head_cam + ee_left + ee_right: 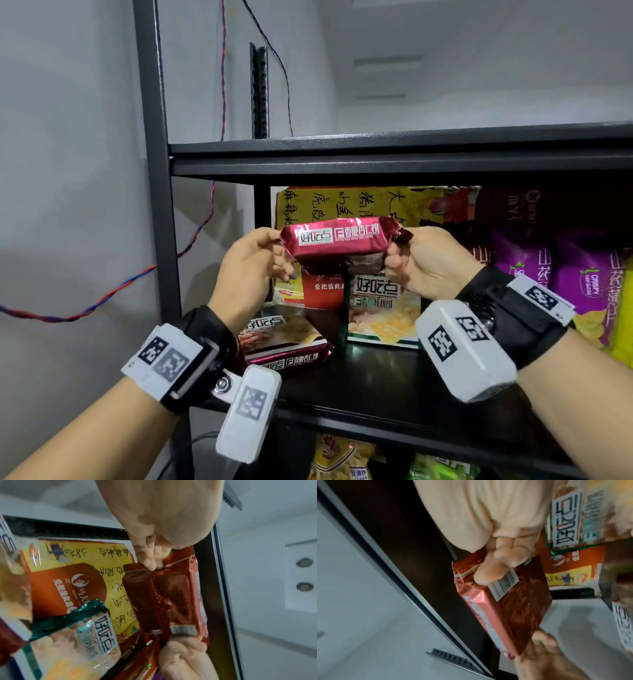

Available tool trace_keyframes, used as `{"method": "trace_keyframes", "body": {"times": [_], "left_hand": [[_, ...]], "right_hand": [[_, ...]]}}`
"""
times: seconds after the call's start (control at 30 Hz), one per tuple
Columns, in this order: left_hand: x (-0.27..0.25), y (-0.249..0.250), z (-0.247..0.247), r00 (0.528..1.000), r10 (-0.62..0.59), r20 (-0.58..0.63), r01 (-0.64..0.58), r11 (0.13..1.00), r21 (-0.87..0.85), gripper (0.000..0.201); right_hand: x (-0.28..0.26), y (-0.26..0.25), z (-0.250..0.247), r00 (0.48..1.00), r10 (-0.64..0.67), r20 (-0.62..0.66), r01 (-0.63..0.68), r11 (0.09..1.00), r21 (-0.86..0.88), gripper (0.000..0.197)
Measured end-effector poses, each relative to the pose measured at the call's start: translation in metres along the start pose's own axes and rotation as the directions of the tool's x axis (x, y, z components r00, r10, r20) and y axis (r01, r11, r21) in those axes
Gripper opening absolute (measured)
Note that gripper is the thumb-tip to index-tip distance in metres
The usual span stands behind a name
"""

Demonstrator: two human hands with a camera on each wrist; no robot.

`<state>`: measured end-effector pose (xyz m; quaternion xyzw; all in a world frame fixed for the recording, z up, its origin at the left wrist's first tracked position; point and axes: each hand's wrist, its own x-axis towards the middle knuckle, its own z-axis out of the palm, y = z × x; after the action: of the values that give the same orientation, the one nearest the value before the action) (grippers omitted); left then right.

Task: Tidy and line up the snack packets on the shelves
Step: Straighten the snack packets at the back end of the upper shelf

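- The left hand [251, 260] pinches the crimped left end of a red biscuit packet [337, 240], fingers curled round the seal; the right hand [423, 262] pinches the opposite end the same way.
- The packet is held level in the air between the two hands, in front of the middle shelf [394, 380] of a black metal rack, label facing the camera.
- From the right wrist, a barcode label shows on the packet's back, partly covered by the fingers [488, 573].
- One second red packet [286, 346] of the same brand lies flat on the shelf, below the left hand.
- One green-edged packet [383, 308] stands upright behind the held packet, its top hidden by it.
- One large yellow bag [346, 202] with handwriting leans at the back; its lower part is covered.
- At least two purple bags [589, 274] stand to the right, cut off by the frame edge; the exact count cannot be told.
- On the shelf below, packet tops [342, 459] show, mostly cut off.
- Each wrist carries a strapped white marker block [462, 349].
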<state>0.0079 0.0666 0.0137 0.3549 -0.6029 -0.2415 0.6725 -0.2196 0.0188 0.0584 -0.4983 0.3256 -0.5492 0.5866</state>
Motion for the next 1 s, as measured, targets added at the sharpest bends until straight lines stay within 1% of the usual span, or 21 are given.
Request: {"method": "trace_keyframes", "body": {"times": [0.03,0.1,0.13,0.17,0.2,0.27,0.3,0.33,0.4,0.47,0.5,0.53,0.57,0.6,0.67,0.73,0.8,0.87,0.93,0.97,1.0], "left_hand": [[-0.002,-0.001,0.000,0.999,0.005,0.053,-0.008,0.999,0.053,0.037],[-0.005,-0.006,0.000,0.990,0.013,0.143,-0.047,0.970,0.238,0.046],[-0.006,-0.008,0.000,0.985,0.021,0.171,-0.070,0.957,0.283,0.049],[-0.007,-0.008,0.002,0.982,0.045,0.186,-0.093,0.960,0.262,0.051],[-0.006,-0.009,0.005,0.981,0.073,0.178,-0.107,0.976,0.190,0.051],[-0.001,-0.010,0.010,0.991,0.089,0.103,-0.093,0.995,0.029,0.045],[-0.001,-0.010,0.012,0.994,0.080,0.068,-0.078,0.996,-0.033,0.040],[0.000,-0.008,0.013,0.997,0.069,0.042,-0.066,0.995,-0.074,0.034],[0.001,-0.005,0.011,0.999,0.041,0.012,-0.040,0.995,-0.088,0.023],[0.003,-0.004,0.009,0.999,0.002,0.035,0.002,0.995,-0.099,0.019],[0.003,-0.003,0.009,0.998,-0.031,0.051,0.037,0.992,-0.120,0.021],[0.004,-0.003,0.011,0.996,-0.065,0.059,0.073,0.988,-0.139,0.025],[0.004,-0.002,0.013,0.994,-0.092,0.060,0.099,0.984,-0.145,0.027],[0.004,-0.002,0.015,0.993,-0.106,0.060,0.114,0.984,-0.140,0.027],[0.005,-0.001,0.018,0.991,-0.113,0.067,0.121,0.984,-0.134,0.028],[0.004,0.000,0.018,0.992,-0.106,0.069,0.115,0.982,-0.147,0.028],[0.005,0.001,0.018,0.998,-0.044,0.034,0.048,0.989,-0.137,0.030],[0.006,0.004,0.019,0.994,0.107,0.012,-0.105,0.987,-0.122,0.029],[0.004,0.009,0.019,0.964,0.265,0.027,-0.261,0.961,-0.094,0.031],[0.004,0.010,0.019,0.944,0.327,0.037,-0.325,0.944,-0.047,0.034],[0.003,0.011,0.019,0.921,0.387,0.038,-0.388,0.921,0.030,0.037]], "right_hand": [[0.000,-0.002,0.001,0.999,0.047,-0.007,-0.047,0.998,0.053,0.033],[0.000,-0.004,0.002,0.990,0.139,-0.007,-0.136,0.979,0.155,0.035],[0.001,-0.003,0.003,0.983,0.181,0.008,-0.179,0.962,0.208,0.032],[0.000,-0.001,0.004,0.977,0.212,0.030,-0.213,0.943,0.257,0.030],[0.000,0.000,0.004,0.971,0.233,0.056,-0.239,0.926,0.291,0.031],[0.000,0.002,0.002,0.963,0.246,0.106,-0.266,0.925,0.272,0.034],[-0.001,0.004,0.000,0.963,0.233,0.133,-0.255,0.950,0.181,0.035],[-0.001,0.006,-0.002,0.967,0.196,0.164,-0.207,0.977,0.051,0.036],[0.000,0.009,-0.006,0.979,0.076,0.190,-0.039,0.980,-0.195,0.052],[-0.002,0.010,-0.011,0.981,-0.067,0.183,0.139,0.899,-0.416,0.073],[-0.004,0.012,-0.012,0.971,-0.114,0.211,0.208,0.838,-0.504,0.078],[-0.005,0.015,-0.012,0.960,-0.115,0.254,0.242,0.797,-0.553,0.081],[-0.006,0.018,-0.011,0.954,-0.085,0.288,0.241,0.790,-0.564,0.084],[-0.006,0.022,-0.009,0.949,-0.052,0.312,0.217,0.823,-0.524,0.082],[-0.006,0.026,-0.006,0.934,-0.046,0.354,0.181,0.915,-0.360,0.060],[-0.007,0.025,-0.005,0.925,-0.078,0.372,0.195,0.937,-0.288,0.044],[-0.007,0.027,-0.004,0.925,-0.092,0.369,0.206,0.937,-0.282,0.046],[-0.003,0.029,-0.006,0.942,-0.052,0.332,0.162,0.936,-0.313,0.066],[0.002,0.031,-0.009,0.942,0.087,0.325,0.024,0.946,-0.322,0.084],[0.003,0.032,-0.010,0.917,0.164,0.365,-0.065,0.961,-0.267,0.084],[0.005,0.031,-0.011,0.876,0.229,0.424,-0.171,0.971,-0.170,0.086]]}}
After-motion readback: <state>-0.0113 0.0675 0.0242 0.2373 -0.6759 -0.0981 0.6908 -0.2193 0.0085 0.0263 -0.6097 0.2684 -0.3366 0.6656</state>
